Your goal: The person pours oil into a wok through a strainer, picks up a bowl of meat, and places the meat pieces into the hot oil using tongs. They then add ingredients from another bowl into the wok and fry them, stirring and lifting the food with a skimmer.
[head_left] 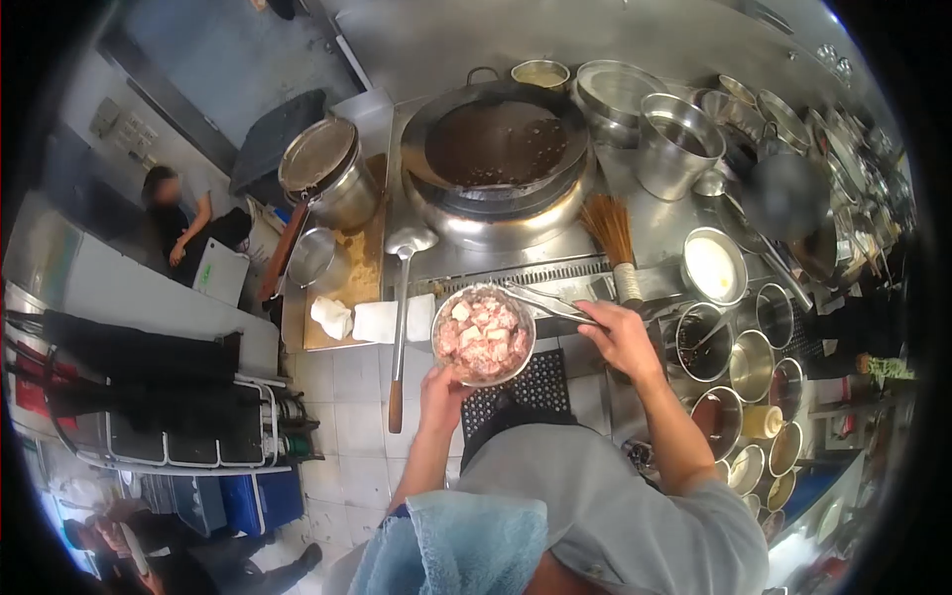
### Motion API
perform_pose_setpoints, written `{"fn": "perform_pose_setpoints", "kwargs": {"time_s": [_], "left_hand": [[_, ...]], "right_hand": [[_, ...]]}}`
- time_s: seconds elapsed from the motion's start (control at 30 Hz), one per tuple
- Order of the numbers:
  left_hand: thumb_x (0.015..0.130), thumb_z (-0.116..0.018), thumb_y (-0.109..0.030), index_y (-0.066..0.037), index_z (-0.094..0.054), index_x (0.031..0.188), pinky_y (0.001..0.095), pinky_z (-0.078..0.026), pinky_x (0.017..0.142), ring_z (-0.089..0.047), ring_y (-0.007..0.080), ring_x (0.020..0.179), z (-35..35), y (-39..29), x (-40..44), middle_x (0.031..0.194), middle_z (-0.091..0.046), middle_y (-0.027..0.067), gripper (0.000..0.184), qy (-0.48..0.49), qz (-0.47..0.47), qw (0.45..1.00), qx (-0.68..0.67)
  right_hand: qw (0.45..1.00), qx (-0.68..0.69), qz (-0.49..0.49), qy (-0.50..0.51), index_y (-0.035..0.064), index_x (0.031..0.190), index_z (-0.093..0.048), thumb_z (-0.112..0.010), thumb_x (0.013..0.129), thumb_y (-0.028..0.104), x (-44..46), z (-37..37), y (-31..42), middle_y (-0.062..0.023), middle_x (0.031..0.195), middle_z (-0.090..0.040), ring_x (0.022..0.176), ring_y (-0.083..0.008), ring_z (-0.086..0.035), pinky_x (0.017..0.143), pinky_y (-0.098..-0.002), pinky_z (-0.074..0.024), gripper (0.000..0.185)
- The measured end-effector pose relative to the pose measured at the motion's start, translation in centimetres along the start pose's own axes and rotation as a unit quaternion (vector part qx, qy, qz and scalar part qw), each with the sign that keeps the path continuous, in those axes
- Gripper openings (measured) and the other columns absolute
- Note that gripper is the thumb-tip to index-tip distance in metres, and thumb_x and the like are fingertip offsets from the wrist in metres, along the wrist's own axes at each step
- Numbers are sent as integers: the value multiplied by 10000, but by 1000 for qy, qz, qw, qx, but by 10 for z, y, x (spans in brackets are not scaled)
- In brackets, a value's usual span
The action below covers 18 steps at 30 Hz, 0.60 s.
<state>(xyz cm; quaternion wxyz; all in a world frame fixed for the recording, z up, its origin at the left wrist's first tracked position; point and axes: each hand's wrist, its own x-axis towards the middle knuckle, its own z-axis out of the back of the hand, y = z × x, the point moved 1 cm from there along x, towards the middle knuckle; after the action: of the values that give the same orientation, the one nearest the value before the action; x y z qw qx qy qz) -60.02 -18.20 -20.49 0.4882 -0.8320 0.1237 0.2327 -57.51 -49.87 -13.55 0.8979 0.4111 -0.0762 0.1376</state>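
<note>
A metal wall (pixel 565 35) rises behind the steel counter (pixel 666 220), catching soft reflections. In front of the counter lies a floor (pixel 347 397) of pale square tiles, with a black perforated mat (pixel 550 369) close by the counter. Well left of the counter stand a pale partition (pixel 149 297), a dark rack (pixel 188 436) with white rails (its exact kind is unclear) and a blue bin (pixel 263 501).

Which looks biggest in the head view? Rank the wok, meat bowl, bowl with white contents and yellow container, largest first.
1. Wok
2. Meat bowl, helped by nearness
3. Bowl with white contents
4. Yellow container
</note>
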Motion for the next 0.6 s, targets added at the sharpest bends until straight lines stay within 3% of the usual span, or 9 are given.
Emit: {"fn": "perform_pose_setpoints", "kwargs": {"time_s": [0.07,0.13,0.2,0.33,0.5,0.6], "left_hand": [[807,-518,-76,24,-537,1148,407,-544,814,-625,237,968,-2,-12,14,1099,-622,138,356,12,-9,1000,-17],[852,-540,-87,39,-553,1059,391,-569,780,-650,229,925,7,-19,27,1043,-640,139,243,19,-16,999,-33],[852,-544,-87,39,-560,1039,385,-571,783,-655,225,909,9,-31,33,1028,-646,138,226,18,-29,999,-22],[854,-551,-90,40,-571,1005,369,-573,785,-662,215,899,10,-50,50,1007,-655,138,199,23,-35,999,0],[851,-590,-99,21,-599,1105,333,-552,788,-665,187,920,6,-62,60,986,-676,100,282,53,-20,998,34],[809,-560,-30,46,-593,1045,366,-559,795,-660,209,921,0,-64,62,1005,-668,130,250,71,-17,996,53]], "right_hand": [[998,-40,47,-30,67,1133,-639,-698,815,152,14,-5,-2,-146,868,-632,778,-352,-619,687,-398,-496,335],[1000,-18,19,-4,76,1140,-641,-697,815,147,26,-4,1,-143,850,-628,752,-349,-616,678,-398,-493,337],[998,-39,-32,47,89,1144,-647,-693,812,127,40,-1,14,-143,858,-636,742,-348,-609,671,-403,-486,337],[989,-134,12,52,121,1188,-632,-698,801,146,61,-6,28,-118,906,-652,787,-347,-623,693,-423,-499,394],[971,-229,5,72,131,1177,-628,-698,791,153,82,-15,54,-106,918,-657,811,-340,-636,695,-433,-508,393],[961,-261,19,91,127,1150,-637,-697,788,151,94,-10,73,-98,903,-660,807,-324,-645,693,-431,-511,368]]}}
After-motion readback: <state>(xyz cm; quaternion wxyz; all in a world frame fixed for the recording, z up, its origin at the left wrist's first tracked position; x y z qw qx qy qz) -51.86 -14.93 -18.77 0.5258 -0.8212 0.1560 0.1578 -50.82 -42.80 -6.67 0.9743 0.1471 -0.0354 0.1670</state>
